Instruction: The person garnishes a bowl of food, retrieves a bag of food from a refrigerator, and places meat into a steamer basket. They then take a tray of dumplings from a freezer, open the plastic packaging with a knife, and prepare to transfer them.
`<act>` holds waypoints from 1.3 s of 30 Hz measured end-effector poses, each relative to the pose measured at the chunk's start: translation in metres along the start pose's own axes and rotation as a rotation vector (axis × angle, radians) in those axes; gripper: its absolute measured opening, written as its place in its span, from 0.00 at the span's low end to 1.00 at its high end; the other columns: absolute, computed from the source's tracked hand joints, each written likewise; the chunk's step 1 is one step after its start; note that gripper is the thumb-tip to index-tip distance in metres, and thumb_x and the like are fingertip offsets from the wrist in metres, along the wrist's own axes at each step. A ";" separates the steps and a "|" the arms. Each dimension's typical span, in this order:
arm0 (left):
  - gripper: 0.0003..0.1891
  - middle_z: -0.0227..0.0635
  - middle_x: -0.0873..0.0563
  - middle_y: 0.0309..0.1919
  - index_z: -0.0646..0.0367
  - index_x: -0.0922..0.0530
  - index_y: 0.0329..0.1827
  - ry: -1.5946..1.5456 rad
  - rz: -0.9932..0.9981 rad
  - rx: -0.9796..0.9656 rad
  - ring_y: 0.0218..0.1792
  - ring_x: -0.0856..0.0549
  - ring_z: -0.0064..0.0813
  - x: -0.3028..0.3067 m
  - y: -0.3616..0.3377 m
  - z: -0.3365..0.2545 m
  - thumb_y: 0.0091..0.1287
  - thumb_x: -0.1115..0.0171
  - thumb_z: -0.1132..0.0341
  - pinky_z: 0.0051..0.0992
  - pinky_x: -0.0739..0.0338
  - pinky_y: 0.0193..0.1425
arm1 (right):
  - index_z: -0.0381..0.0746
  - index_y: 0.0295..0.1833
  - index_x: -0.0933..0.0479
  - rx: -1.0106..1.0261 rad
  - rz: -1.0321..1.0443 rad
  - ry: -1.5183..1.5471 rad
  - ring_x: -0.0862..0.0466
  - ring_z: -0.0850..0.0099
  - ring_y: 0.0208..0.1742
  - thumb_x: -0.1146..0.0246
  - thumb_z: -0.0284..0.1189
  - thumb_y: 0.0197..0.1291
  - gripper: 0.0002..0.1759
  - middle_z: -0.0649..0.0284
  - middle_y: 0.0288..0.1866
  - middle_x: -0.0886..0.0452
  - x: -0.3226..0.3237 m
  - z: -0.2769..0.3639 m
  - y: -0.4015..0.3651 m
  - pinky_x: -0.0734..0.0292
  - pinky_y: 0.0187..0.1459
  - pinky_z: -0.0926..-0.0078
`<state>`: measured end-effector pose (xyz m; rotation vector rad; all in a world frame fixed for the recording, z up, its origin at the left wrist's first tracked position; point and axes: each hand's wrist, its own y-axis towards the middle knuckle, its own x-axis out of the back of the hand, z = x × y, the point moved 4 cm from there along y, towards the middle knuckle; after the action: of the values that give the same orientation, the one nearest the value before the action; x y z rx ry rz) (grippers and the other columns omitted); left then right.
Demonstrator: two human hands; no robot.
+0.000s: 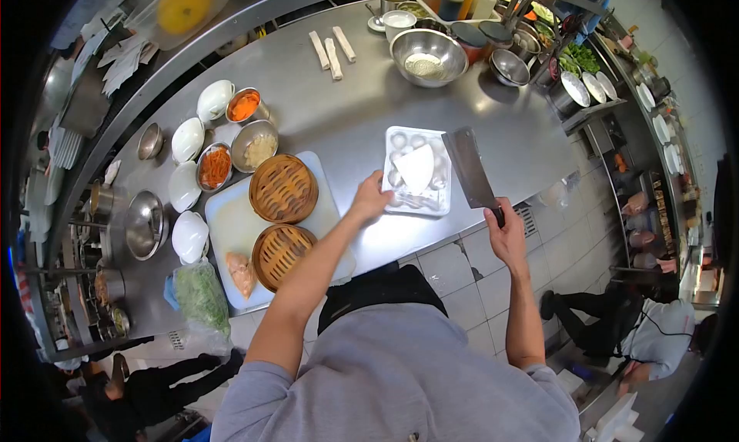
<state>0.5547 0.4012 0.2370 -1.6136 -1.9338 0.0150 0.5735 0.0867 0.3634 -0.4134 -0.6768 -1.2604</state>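
A white tray [441, 205] of round white pieces lies near the front edge of the steel table, with a white wedge-shaped piece [416, 170] on top. At the tray's left edge, my left hand [371, 198] touches the rim with its fingers curled round it. My right hand [504, 230] is wrapped round the black handle of a cleaver [471, 167]. The broad blade points away from me, just right of the tray, over the table's edge area. What the round pieces are cannot be made out.
Two bamboo steamers [283, 188] sit on a cutting board [313, 167] at left, near bowls of cut food [215, 166] and a bag of greens [202, 296]. A metal bowl [429, 58] stands beyond the tray. Two other people [662, 330] [158, 384] stand at either side.
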 end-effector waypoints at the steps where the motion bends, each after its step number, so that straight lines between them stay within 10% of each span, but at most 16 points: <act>1: 0.27 0.54 0.14 0.47 0.63 0.27 0.64 0.070 0.003 -0.115 0.50 0.14 0.47 0.013 0.008 0.003 0.60 0.32 0.69 0.40 0.21 0.57 | 0.37 0.50 0.26 -0.010 0.029 -0.025 0.25 0.65 0.24 0.37 0.29 0.67 0.10 0.53 0.26 0.23 0.001 -0.001 0.002 0.31 0.29 0.68; 6: 0.22 0.60 0.16 0.50 0.66 0.23 0.59 0.278 -0.430 -0.221 0.53 0.17 0.54 0.062 -0.004 -0.005 0.62 0.33 0.69 0.41 0.23 0.60 | 0.38 0.50 0.26 0.122 0.074 -0.129 0.22 0.55 0.26 0.37 0.29 0.65 0.11 0.52 0.32 0.20 0.004 0.007 0.018 0.29 0.31 0.62; 16: 0.08 0.51 0.12 0.39 0.62 0.14 0.41 0.202 -0.221 -0.096 0.44 0.13 0.50 0.051 -0.012 0.015 0.60 0.32 0.70 0.40 0.20 0.51 | 0.40 0.49 0.25 0.385 0.344 -0.379 0.18 0.49 0.33 0.39 0.30 0.65 0.09 0.54 0.32 0.20 -0.031 0.064 0.051 0.24 0.35 0.53; 39: 0.07 0.51 0.13 0.34 0.63 0.15 0.39 0.229 -0.288 -0.006 0.40 0.14 0.50 0.053 -0.025 0.022 0.61 0.33 0.69 0.41 0.22 0.48 | 0.36 0.46 0.25 0.506 0.469 -0.783 0.14 0.53 0.31 0.40 0.20 0.52 0.14 0.53 0.32 0.18 -0.030 0.086 0.030 0.18 0.34 0.59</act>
<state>0.5187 0.4497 0.2522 -1.2653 -1.9657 -0.2805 0.5776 0.1706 0.4089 -0.5999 -1.4243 -0.4185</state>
